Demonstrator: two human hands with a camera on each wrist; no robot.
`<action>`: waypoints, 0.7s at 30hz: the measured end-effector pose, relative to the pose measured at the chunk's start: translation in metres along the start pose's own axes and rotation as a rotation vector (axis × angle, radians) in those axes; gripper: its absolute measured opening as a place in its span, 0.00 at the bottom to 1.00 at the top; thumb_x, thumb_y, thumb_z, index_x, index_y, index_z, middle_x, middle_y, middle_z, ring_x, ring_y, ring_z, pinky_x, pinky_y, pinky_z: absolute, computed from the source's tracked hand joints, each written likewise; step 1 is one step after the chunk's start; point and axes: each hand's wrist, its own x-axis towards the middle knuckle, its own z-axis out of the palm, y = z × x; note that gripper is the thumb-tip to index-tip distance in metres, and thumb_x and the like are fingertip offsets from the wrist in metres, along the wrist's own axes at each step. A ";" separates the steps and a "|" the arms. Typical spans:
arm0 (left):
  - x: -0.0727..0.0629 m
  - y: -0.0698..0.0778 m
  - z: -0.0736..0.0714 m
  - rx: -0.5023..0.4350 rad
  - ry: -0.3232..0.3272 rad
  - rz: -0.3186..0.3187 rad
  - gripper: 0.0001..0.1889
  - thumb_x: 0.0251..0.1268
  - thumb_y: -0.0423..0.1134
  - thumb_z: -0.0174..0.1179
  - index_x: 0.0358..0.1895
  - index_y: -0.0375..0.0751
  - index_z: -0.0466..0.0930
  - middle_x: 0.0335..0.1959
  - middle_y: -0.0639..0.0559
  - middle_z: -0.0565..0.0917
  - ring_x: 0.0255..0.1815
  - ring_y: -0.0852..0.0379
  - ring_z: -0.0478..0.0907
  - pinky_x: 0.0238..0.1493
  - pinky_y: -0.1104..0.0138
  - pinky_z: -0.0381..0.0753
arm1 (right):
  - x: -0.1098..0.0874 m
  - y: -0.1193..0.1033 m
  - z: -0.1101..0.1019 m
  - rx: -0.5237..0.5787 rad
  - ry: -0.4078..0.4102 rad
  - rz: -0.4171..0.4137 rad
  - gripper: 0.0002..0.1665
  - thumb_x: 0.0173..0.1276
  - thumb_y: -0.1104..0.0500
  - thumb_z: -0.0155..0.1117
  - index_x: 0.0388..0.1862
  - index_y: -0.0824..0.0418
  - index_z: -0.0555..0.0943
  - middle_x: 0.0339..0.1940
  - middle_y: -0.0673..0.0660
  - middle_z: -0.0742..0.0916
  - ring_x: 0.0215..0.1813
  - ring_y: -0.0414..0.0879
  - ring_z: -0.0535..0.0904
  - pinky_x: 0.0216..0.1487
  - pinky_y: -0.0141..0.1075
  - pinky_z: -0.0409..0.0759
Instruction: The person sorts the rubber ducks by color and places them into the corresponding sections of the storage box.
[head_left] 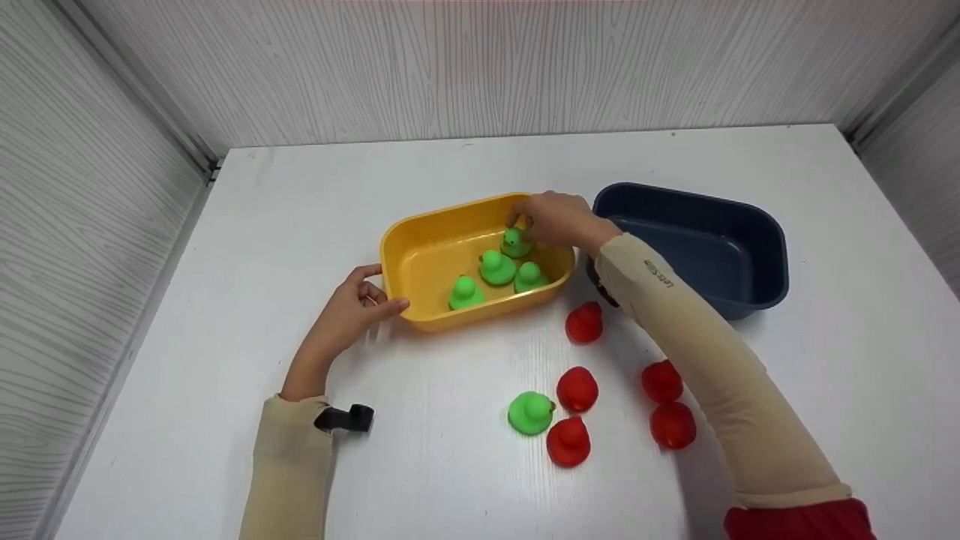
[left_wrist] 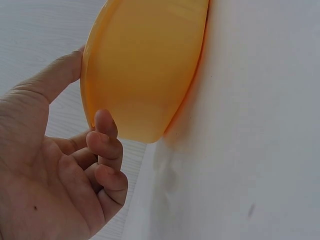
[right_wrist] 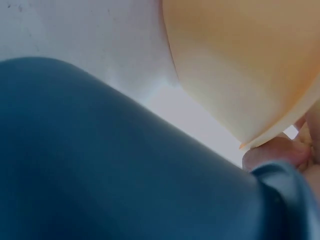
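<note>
My left hand [head_left: 352, 307] grips the left end of a yellow plastic tub [head_left: 435, 324]. In the left wrist view the left hand [left_wrist: 65, 165] has its thumb at the rim of the tub [left_wrist: 145, 65], the other fingers bent near its outer wall. Inside the tub's far right part, my right hand [head_left: 559, 217] holds a green rubber duck [head_left: 514, 243] between thumb and fingers, partly covering it. Several other green ducks [head_left: 495, 268] sit around it in the tub. The right wrist view shows only part of the right hand [right_wrist: 280, 152], beyond the tub's rim.
A dark blue tub [head_left: 772, 255] stands at the right, partly behind the right forearm. Several red ducks [head_left: 577, 389] and one green duck [head_left: 531, 413] lie on the white table [head_left: 247, 225] in front of the tubs. Grey panels [head_left: 450, 75] enclose the table.
</note>
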 end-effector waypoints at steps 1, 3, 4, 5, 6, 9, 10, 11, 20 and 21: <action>0.000 0.000 0.000 -0.002 0.000 0.002 0.43 0.58 0.55 0.66 0.72 0.41 0.57 0.37 0.49 0.74 0.35 0.55 0.69 0.36 0.71 0.71 | 0.000 0.000 0.000 0.005 0.002 -0.004 0.19 0.69 0.57 0.60 0.59 0.51 0.79 0.50 0.55 0.83 0.47 0.51 0.76 0.52 0.46 0.76; 0.000 0.000 0.000 -0.005 -0.001 0.006 0.43 0.59 0.54 0.66 0.72 0.41 0.57 0.38 0.50 0.74 0.34 0.56 0.69 0.36 0.72 0.71 | -0.001 0.002 -0.001 0.031 0.001 -0.015 0.19 0.69 0.57 0.60 0.59 0.52 0.79 0.48 0.56 0.83 0.45 0.51 0.77 0.49 0.44 0.77; 0.000 0.000 0.000 -0.007 -0.001 0.008 0.43 0.59 0.54 0.66 0.72 0.40 0.56 0.38 0.50 0.74 0.34 0.56 0.69 0.36 0.72 0.71 | -0.002 0.002 -0.002 0.052 -0.001 -0.018 0.19 0.69 0.57 0.60 0.59 0.52 0.79 0.48 0.57 0.83 0.44 0.51 0.77 0.47 0.42 0.77; 0.000 -0.001 0.000 -0.007 -0.001 0.009 0.43 0.59 0.54 0.66 0.72 0.40 0.56 0.38 0.50 0.74 0.34 0.56 0.69 0.35 0.72 0.71 | -0.002 0.003 -0.003 0.077 -0.003 -0.022 0.19 0.69 0.58 0.60 0.59 0.53 0.79 0.48 0.57 0.83 0.43 0.50 0.77 0.46 0.41 0.77; 0.000 -0.001 0.000 -0.006 -0.001 0.008 0.43 0.59 0.54 0.66 0.72 0.40 0.56 0.38 0.50 0.73 0.34 0.56 0.69 0.35 0.72 0.71 | -0.003 0.003 -0.004 0.103 -0.006 -0.024 0.19 0.69 0.57 0.60 0.59 0.53 0.78 0.48 0.58 0.83 0.43 0.50 0.77 0.45 0.39 0.77; 0.001 -0.001 0.000 -0.002 -0.001 0.007 0.42 0.59 0.54 0.65 0.72 0.40 0.56 0.38 0.50 0.73 0.34 0.56 0.69 0.35 0.73 0.71 | -0.005 0.004 -0.008 0.196 -0.011 -0.024 0.21 0.70 0.57 0.60 0.61 0.55 0.77 0.49 0.60 0.82 0.42 0.51 0.76 0.44 0.38 0.78; 0.000 -0.001 0.000 0.000 0.000 0.006 0.42 0.59 0.53 0.65 0.72 0.40 0.56 0.38 0.50 0.74 0.34 0.57 0.69 0.35 0.73 0.71 | -0.007 0.003 -0.010 0.226 -0.006 -0.027 0.21 0.70 0.57 0.60 0.61 0.55 0.77 0.50 0.60 0.81 0.43 0.52 0.76 0.44 0.39 0.79; 0.000 -0.001 0.000 0.001 -0.001 0.006 0.42 0.59 0.53 0.65 0.72 0.40 0.56 0.38 0.50 0.74 0.34 0.57 0.69 0.35 0.72 0.71 | -0.009 0.002 -0.011 0.255 0.002 -0.032 0.22 0.70 0.57 0.60 0.62 0.55 0.76 0.51 0.60 0.81 0.43 0.53 0.77 0.45 0.40 0.79; 0.000 0.000 0.000 0.006 0.004 -0.004 0.42 0.59 0.54 0.66 0.72 0.41 0.57 0.39 0.49 0.73 0.36 0.55 0.69 0.37 0.71 0.71 | -0.037 -0.006 -0.029 0.565 0.198 -0.215 0.19 0.69 0.56 0.62 0.58 0.57 0.78 0.39 0.54 0.79 0.29 0.45 0.72 0.33 0.29 0.76; 0.000 0.000 0.000 0.004 0.004 -0.005 0.42 0.59 0.54 0.66 0.72 0.41 0.57 0.39 0.49 0.73 0.36 0.55 0.69 0.37 0.71 0.71 | -0.040 -0.007 -0.030 0.592 0.207 -0.229 0.19 0.69 0.55 0.62 0.58 0.56 0.78 0.39 0.53 0.80 0.28 0.45 0.72 0.32 0.29 0.75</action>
